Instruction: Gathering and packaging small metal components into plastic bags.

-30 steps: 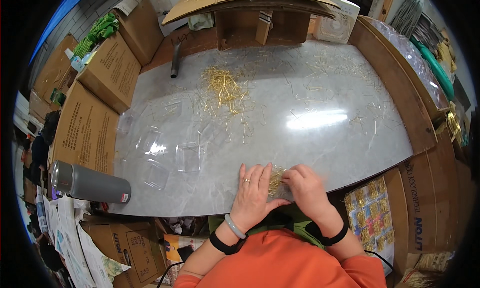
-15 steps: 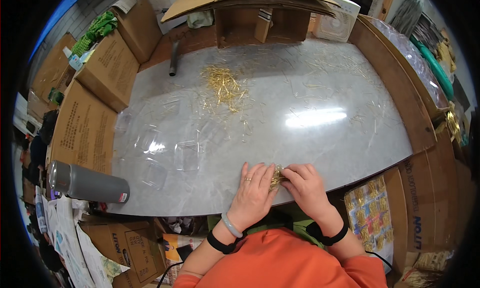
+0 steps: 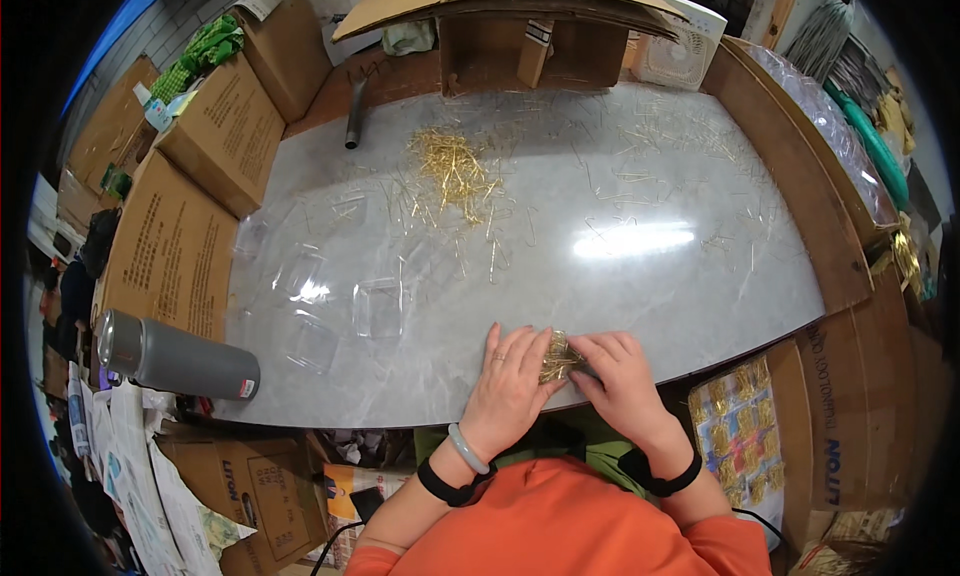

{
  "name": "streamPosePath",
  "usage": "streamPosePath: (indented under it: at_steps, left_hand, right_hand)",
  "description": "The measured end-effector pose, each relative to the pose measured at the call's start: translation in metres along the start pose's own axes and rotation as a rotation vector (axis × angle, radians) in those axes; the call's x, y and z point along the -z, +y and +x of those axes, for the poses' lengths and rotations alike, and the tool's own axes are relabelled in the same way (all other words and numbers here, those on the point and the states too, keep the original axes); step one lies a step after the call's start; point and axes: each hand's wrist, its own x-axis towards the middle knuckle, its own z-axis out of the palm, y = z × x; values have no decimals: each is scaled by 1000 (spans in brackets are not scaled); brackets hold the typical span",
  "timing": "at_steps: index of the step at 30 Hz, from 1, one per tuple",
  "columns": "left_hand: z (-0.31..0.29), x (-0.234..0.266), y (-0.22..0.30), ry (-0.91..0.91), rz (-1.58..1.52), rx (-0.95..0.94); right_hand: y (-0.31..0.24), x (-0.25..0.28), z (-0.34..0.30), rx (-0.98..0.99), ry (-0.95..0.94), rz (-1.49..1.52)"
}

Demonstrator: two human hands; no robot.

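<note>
At the table's near edge, my left hand (image 3: 508, 384) is closed around a bundle of thin gold wire hooks (image 3: 556, 358). My right hand (image 3: 617, 378) pinches the bundle's right side between thumb and fingers. Part of the bundle is hidden by my hands, and I cannot tell whether a clear case surrounds it. Farther out on the grey tabletop (image 3: 480, 306) lies a loose heap of similar gold wire hooks (image 3: 452, 171), with stray ones scattered around. Several clear plastic boxes (image 3: 378, 311) sit to the left of my hands.
A grey bottle (image 3: 190, 359) lies on its side at the left edge. Cardboard boxes (image 3: 170, 251) wall the left side, and a cardboard strip (image 3: 790, 156) borders the right. At the back stand an open carton (image 3: 480, 56) and a dark tube (image 3: 354, 121).
My right hand has shifted slightly right and down, showing more of the gold bundle. My left hand stays around it. The whole view has tilted a little.
</note>
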Motion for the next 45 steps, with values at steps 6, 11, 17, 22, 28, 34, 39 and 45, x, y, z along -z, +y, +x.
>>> streamPosePath:
  at_steps: [6, 11, 17, 22, 28, 34, 39, 45]
  left_hand:
    - [1, 2, 1, -2, 19, -3]
    - [1, 2, 0, -15, 51, -16]
    - [2, 3, 2, -23, 21, 2]
    - [0, -2, 0, -1, 34, 25]
    - [-2, -2, -3, -2, 28, 26]
    - [0, 10, -4, -2, -156, 38]
    - [-4, 28, -19, -115, -341, 52]
    - [-5, 55, -16, -165, 35, 118]
  right_hand:
    - [6, 5, 2, -112, 52, 132]
    - [14, 16, 8, -108, 78, 71]
    - [6, 8, 19, -153, 7, 197]
    - [6, 2, 16, -140, 103, 230]
    - [9, 3, 11, 33, -85, 224]
    - [9, -2, 23, 246, -274, -46]
    - [13, -14, 16, 141, -278, 9]
    - [-2, -7, 26, 326, -281, -85]
